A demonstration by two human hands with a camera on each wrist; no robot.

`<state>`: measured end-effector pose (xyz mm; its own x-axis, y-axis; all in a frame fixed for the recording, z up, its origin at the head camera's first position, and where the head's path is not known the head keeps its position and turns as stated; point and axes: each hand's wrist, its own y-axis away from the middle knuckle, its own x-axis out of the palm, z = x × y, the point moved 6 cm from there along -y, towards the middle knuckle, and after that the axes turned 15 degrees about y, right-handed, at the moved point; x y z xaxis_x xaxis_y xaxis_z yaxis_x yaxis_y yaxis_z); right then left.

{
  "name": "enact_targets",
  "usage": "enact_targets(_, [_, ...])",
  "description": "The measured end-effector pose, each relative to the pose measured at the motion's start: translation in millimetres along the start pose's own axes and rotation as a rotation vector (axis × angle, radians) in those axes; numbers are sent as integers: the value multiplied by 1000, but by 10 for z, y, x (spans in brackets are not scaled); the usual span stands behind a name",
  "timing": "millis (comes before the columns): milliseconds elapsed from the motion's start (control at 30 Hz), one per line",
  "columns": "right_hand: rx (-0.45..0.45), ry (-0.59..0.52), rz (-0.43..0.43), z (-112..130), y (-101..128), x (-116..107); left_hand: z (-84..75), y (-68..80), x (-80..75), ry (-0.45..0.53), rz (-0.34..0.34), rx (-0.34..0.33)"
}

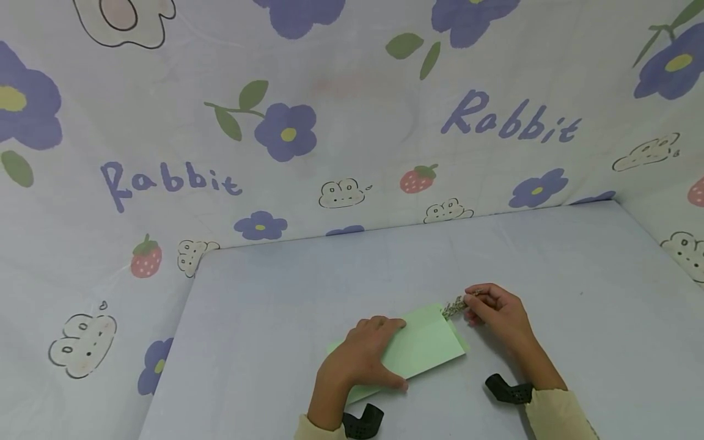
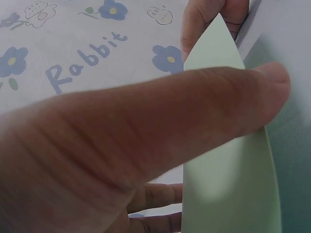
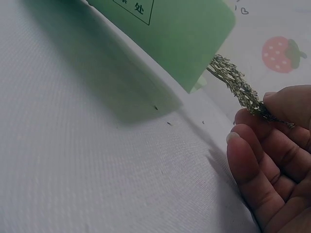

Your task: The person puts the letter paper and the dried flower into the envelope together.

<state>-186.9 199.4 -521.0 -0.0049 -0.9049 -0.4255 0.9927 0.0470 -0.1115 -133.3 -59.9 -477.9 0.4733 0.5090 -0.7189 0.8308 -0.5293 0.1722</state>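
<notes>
My left hand (image 1: 363, 360) holds a light green envelope (image 1: 426, 342) across its width, with the thumb along the near edge and the fingers toward the far edge. In the right wrist view, the envelope (image 3: 180, 43) is tilted off the table and casts a shadow; part of a printed box with characters shows on it. Between thumb and fingertips, my right hand (image 1: 500, 315) pinches a dried flower sprig (image 3: 235, 85). The sprig's other end disappears at the envelope's right end; how deep it goes is hidden.
A pale cloth covers the table (image 1: 264, 318). Behind it hangs a printed curtain (image 1: 363, 134) with flowers, strawberries and lettering. Small dark crumbs (image 3: 169, 124) lie under the envelope. Black wrist-worn devices (image 1: 508, 391) sit on both wrists.
</notes>
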Motion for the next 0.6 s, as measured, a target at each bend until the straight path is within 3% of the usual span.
enact_targets(600, [0,20,17,-8,3,16,0,7,-16,11,7,3])
